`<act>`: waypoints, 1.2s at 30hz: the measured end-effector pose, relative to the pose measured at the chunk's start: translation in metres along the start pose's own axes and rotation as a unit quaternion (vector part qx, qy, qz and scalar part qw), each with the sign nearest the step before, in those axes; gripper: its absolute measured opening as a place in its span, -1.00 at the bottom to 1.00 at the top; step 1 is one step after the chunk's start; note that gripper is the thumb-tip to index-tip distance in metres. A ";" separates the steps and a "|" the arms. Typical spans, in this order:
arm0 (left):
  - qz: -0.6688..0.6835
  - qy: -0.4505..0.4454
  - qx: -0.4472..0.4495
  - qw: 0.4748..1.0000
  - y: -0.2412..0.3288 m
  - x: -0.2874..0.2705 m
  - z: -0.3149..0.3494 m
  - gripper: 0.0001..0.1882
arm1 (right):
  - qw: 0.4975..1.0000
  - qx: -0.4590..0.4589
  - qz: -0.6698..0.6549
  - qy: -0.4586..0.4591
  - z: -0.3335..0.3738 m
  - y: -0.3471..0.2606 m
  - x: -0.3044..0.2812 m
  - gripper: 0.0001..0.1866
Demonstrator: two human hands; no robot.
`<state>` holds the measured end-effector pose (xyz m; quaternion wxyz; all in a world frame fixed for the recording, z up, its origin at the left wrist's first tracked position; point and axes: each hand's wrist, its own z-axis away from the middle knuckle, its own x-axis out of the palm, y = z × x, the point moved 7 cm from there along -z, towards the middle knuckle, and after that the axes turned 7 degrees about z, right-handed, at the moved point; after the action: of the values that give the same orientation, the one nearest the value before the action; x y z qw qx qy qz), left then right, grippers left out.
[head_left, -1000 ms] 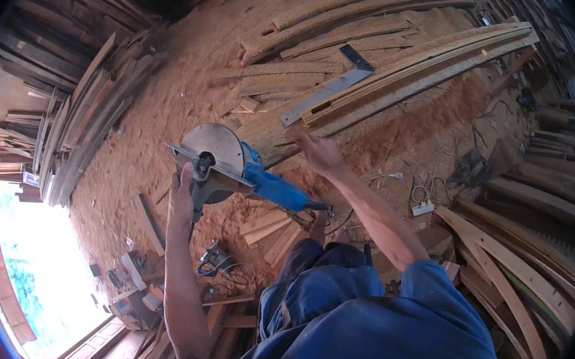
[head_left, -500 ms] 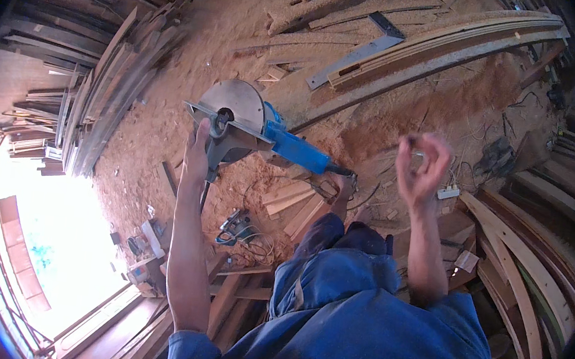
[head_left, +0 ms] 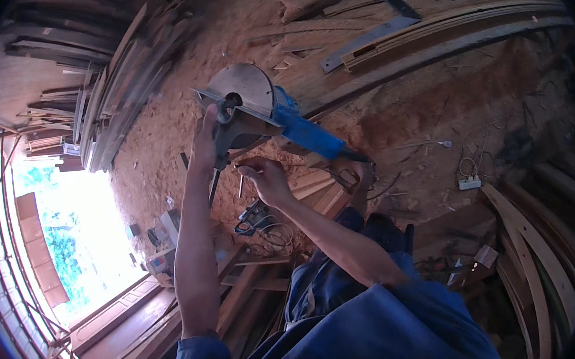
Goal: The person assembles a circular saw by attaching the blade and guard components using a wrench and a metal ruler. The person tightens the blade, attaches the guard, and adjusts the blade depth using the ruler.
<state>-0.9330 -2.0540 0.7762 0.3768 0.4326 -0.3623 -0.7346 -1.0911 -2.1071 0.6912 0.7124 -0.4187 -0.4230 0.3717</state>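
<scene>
A circular saw (head_left: 309,136) with a blue motor body is held up in front of me, its round grey blade (head_left: 244,85) uppermost. My left hand (head_left: 204,145) is closed on the saw's grey metal base (head_left: 240,137), with the thumb near the blade's hub. Just right of it, my right hand (head_left: 266,181) is pinched beside the saw's lower edge. A small dark thing shows at its fingertips, too small to name. The saw's dark rear end points down right, close to my foot (head_left: 363,174).
On the dusty floor lie a blue power tool with a coiled cord (head_left: 256,219) and wood offcuts. A metal square (head_left: 370,43) rests by long boards at the far side. A white power strip (head_left: 470,184) is at right. Timber stacks (head_left: 111,104) stand left; curved planks (head_left: 536,252) lie right.
My right hand has swung left and down from the open space at right to the saw's lower edge. My left hand still holds the saw. The view has shifted slightly.
</scene>
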 end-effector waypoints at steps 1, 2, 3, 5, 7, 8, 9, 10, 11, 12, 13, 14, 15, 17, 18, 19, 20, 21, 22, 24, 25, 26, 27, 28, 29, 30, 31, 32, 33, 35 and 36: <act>0.009 -0.016 0.041 0.999 0.005 0.003 -0.001 -0.23 | 0.999 -0.013 -0.049 0.004 -0.004 0.002 0.008 -0.72; 0.014 -0.012 0.063 0.998 0.008 0.003 -0.001 -0.23 | 0.995 -0.017 -0.099 0.003 -0.008 0.003 0.015 -0.73; 0.013 -0.015 0.066 0.998 0.009 0.004 0.000 -0.23 | 0.990 -0.003 -0.141 0.002 -0.010 0.008 0.020 -0.73; -0.006 -0.022 0.018 1.000 0.008 0.004 0.005 -0.19 | 0.987 -0.019 -0.158 0.008 -0.011 0.010 0.024 -0.76; -0.014 -0.024 -0.011 1.000 0.012 0.005 0.012 -0.18 | 0.986 -0.017 -0.166 0.012 -0.012 0.013 0.027 -0.78; -0.009 -0.018 -0.007 1.000 0.016 0.006 0.016 -0.19 | 0.985 -0.016 -0.169 0.014 -0.012 0.015 0.027 -0.79; -0.005 -0.013 -0.003 1.000 0.020 0.007 0.020 -0.20 | 0.985 0.008 -0.173 0.010 -0.013 0.019 0.029 -0.80; -0.001 -0.014 -0.003 1.000 0.023 0.010 0.023 -0.21 | 0.985 -0.018 -0.169 0.014 -0.013 0.017 0.028 -0.81; 0.002 -0.015 -0.003 1.000 0.025 0.011 0.025 -0.22 | 0.986 -0.022 -0.165 0.011 -0.014 0.017 0.028 -0.81; 0.000 -0.015 -0.002 1.000 0.026 0.013 0.026 -0.23 | 0.986 -0.014 -0.164 0.006 -0.015 0.019 0.029 -0.82; 0.013 -0.022 -0.002 1.000 0.027 0.014 0.027 -0.24 | 0.984 -0.034 -0.173 0.010 -0.016 0.017 0.029 -0.82; 0.020 -0.028 -0.001 0.999 0.027 0.016 0.027 -0.24 | 0.982 -0.042 -0.184 0.011 -0.016 0.017 0.029 -0.82; 0.020 -0.027 -0.001 0.999 0.026 0.015 0.026 -0.24 | 0.979 -0.037 -0.199 0.008 -0.017 0.018 0.031 -0.81; 0.011 -0.021 -0.003 1.000 0.024 0.013 0.024 -0.24 | 0.979 -0.063 -0.193 0.004 -0.018 0.016 0.030 -0.81; -0.001 -0.014 -0.007 1.000 0.023 0.011 0.022 -0.23 | 0.981 -0.055 -0.187 -0.001 -0.019 0.018 0.031 -0.81; -0.004 -0.015 -0.002 1.000 0.023 0.011 0.021 -0.23 | 0.977 -0.076 -0.200 -0.010 -0.020 0.016 0.031 -0.80; -0.012 -0.014 0.001 1.000 0.024 0.010 0.021 -0.23 | 0.975 -0.081 -0.208 -0.020 -0.022 0.017 0.030 -0.80; -0.019 -0.014 0.004 1.000 0.024 0.010 0.020 -0.22 | 0.974 -0.067 -0.215 -0.036 -0.025 0.020 0.032 -0.79; -0.015 -0.014 0.002 1.000 0.024 0.010 0.020 -0.22 | 0.965 -0.060 -0.248 -0.055 -0.028 0.022 0.033 -0.80; -0.012 -0.007 -0.004 1.000 0.024 0.010 0.022 -0.21 | 0.945 -0.007 -0.311 -0.105 -0.032 0.030 0.040 -0.82; -0.003 -0.011 -0.007 1.000 0.024 0.011 0.023 -0.21 | 0.930 -0.004 -0.348 -0.122 -0.033 0.032 0.043 -0.82; 0.000 -0.011 -0.010 1.000 0.025 0.012 0.025 -0.20 | 0.913 0.000 -0.384 -0.140 -0.033 0.032 0.047 -0.83; 0.003 -0.008 -0.005 1.000 0.026 0.013 0.026 -0.20 | 0.897 0.026 -0.413 -0.155 -0.033 0.035 0.053 -0.83; 0.011 -0.008 -0.006 1.000 0.027 0.014 0.027 -0.20 | 0.891 -0.002 -0.429 -0.149 -0.033 0.033 0.054 -0.83; 0.018 -0.008 0.002 1.000 0.029 0.015 0.028 -0.20 | 0.888 -0.008 -0.438 -0.140 -0.033 0.033 0.055 -0.83; 0.020 -0.005 0.005 1.000 0.031 0.016 0.030 -0.19 | 0.891 0.025 -0.437 -0.123 -0.033 0.038 0.058 -0.83; 0.021 -0.011 0.013 1.000 0.034 0.018 0.030 -0.19 | 0.893 -0.020 -0.433 -0.118 -0.033 0.033 0.057 -0.82; 0.017 -0.016 0.018 1.000 0.036 0.020 0.030 -0.19 | 0.901 -0.027 -0.419 -0.105 -0.033 0.032 0.056 -0.81; 0.007 -0.012 0.016 1.000 0.037 0.020 0.032 -0.19 | 0.911 -0.004 -0.404 -0.085 -0.033 0.036 0.056 -0.80; 0.010 -0.015 0.032 0.999 0.040 0.020 0.034 -0.18 | 0.891 -0.012 -0.445 -0.085 -0.030 0.034 0.055 -0.80; 0.009 -0.013 0.037 0.999 0.041 0.019 0.036 -0.18 | 0.878 -0.001 -0.470 -0.090 -0.028 0.034 0.057 -0.80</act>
<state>-0.9625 -2.0818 0.8170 0.3627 0.4333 -0.3978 -0.7228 -1.0501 -2.0518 0.6686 0.7615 -0.1364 -0.6330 0.0286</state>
